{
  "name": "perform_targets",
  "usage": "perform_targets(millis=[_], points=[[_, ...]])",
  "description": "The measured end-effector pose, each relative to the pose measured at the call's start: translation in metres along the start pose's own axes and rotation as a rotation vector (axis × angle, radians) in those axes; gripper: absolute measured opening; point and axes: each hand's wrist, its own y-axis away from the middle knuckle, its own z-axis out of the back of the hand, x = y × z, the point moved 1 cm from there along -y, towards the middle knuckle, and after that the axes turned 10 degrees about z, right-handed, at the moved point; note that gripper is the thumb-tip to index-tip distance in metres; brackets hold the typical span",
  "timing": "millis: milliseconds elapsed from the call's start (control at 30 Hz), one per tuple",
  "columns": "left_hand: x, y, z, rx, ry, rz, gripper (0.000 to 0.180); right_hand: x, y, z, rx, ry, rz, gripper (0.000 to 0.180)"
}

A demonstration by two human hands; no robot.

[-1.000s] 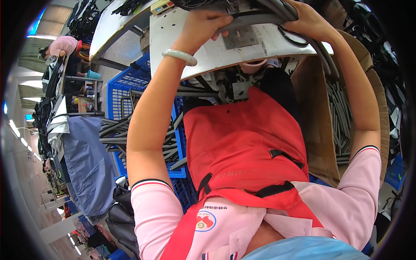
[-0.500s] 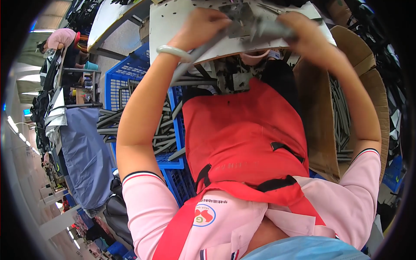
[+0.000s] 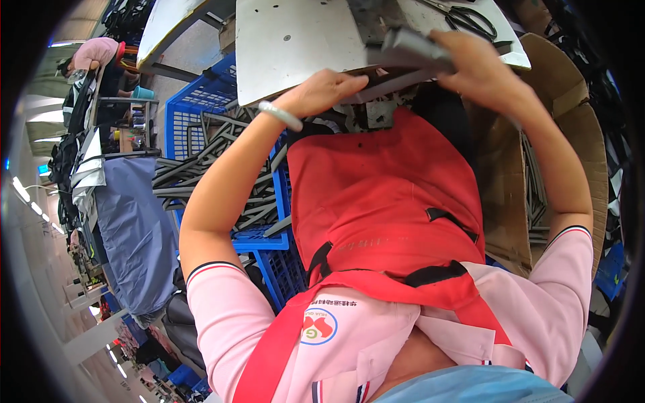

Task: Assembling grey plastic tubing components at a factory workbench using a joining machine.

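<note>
While the person is leaning over the grey metal tabletop (image 3: 295, 47), the step in hand appears to be the handling of a bundle of grey strips (image 3: 410, 50) at the tabletop's near edge. On the far left, another person in a pink top (image 3: 94, 52) is working at a separate station, well apart. Nearer in, a blue crate (image 3: 201, 114) is standing beside the worker's left arm, and long grey strips (image 3: 195, 178) of the same kind are lying loosely heaped in it. The left hand (image 3: 322, 91), with a pale bangle (image 3: 281, 115) on its wrist, is curling its fingers at the tabletop's front edge, touching the lower end of the grey pieces there; whether it is actually gripping one cannot be told. To its right, the right hand (image 3: 480, 67) is closing over the upper end of the bundle, holding it against the tabletop. Black-handled scissors (image 3: 470, 20) are lying on the tabletop just beyond that hand. A red apron (image 3: 383, 201) is covering the lap below, and a cardboard box (image 3: 564, 134) holding more strips is standing at the right. In my judgement, the next move is calling for both hands to steady and align the bundle before releasing it.
</note>
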Motion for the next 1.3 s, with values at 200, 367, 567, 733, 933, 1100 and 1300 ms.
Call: perform_targets(millis=[200,367,567,733,933,1100,1300], points=[[-0.040,0.021,0.021,0.027,0.354,-0.013,0.030,-0.042,0.007,0.054,0.033,-0.338,-0.200,0.057],[-0.073,0.002,0.051,-0.236,0.253,-0.155,0.033,-0.061,0.002,0.072,0.027,-0.564,-0.339,0.053],[-0.076,-0.017,0.056,-0.352,0.174,-0.181,0.033,-0.055,-0.010,0.088,0.034,-0.579,-0.410,0.029],[-0.076,-0.031,0.063,-0.330,0.246,-0.175,0.031,-0.075,-0.015,0.085,-0.006,-0.637,-0.392,0.026],[-0.075,-0.042,0.068,-0.327,0.291,-0.190,0.031,-0.088,-0.019,0.081,-0.036,-0.732,-0.406,0.025],[-0.075,-0.044,0.071,-0.357,0.295,-0.163,0.025,-0.097,-0.030,0.074,-0.068,-0.749,-0.376,0.025],[-0.073,-0.062,0.077,-0.322,0.386,-0.156,0.022,-0.094,-0.034,0.078,-0.103,-0.601,-0.454,0.027]])
